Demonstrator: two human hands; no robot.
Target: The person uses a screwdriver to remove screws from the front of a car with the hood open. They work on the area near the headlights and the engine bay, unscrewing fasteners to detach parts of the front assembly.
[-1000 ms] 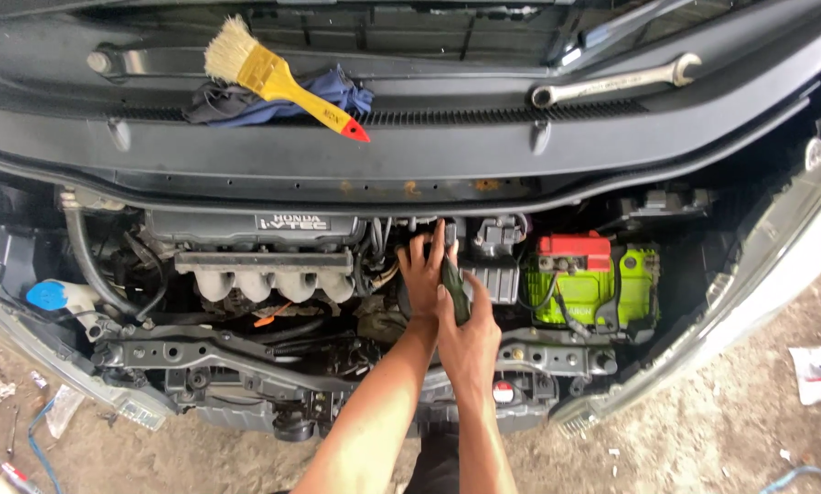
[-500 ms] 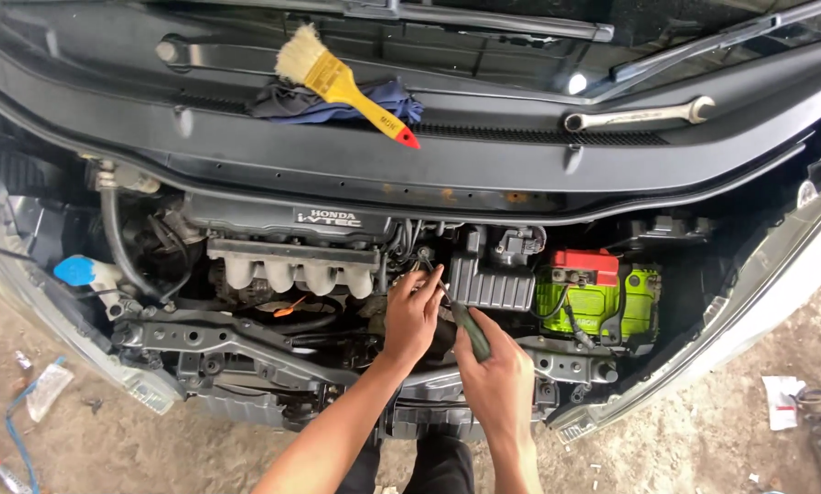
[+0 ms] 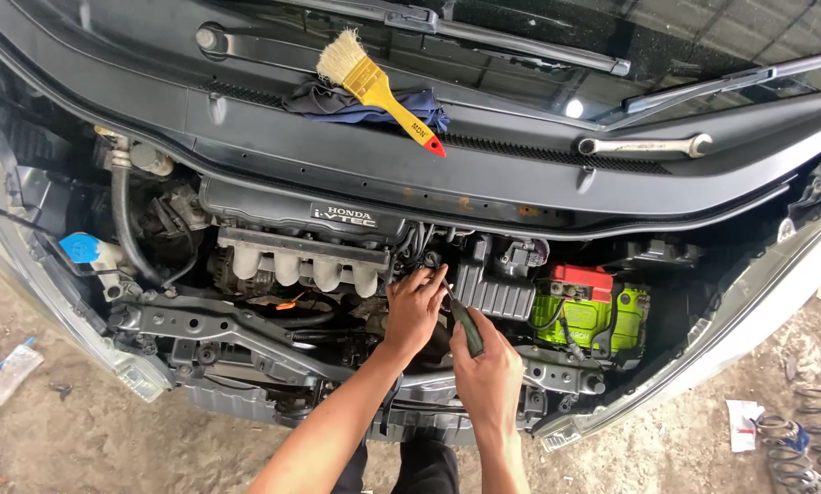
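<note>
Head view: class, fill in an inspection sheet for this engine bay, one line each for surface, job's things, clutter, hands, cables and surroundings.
Surface: open engine bay, black cowl panel above it.
Job's things: dark-handled screwdriver, tip pointing into the engine beside the grey ribbed box.
Clutter: yellow paintbrush on a dark cloth; spanner on the cowl.
Hands: right hand grips the screwdriver; left hand rests on engine parts next to the tip.
Cables: black hose at left; leads on the green battery.
Surroundings: dirt ground, paper scraps, coil springs.
</note>
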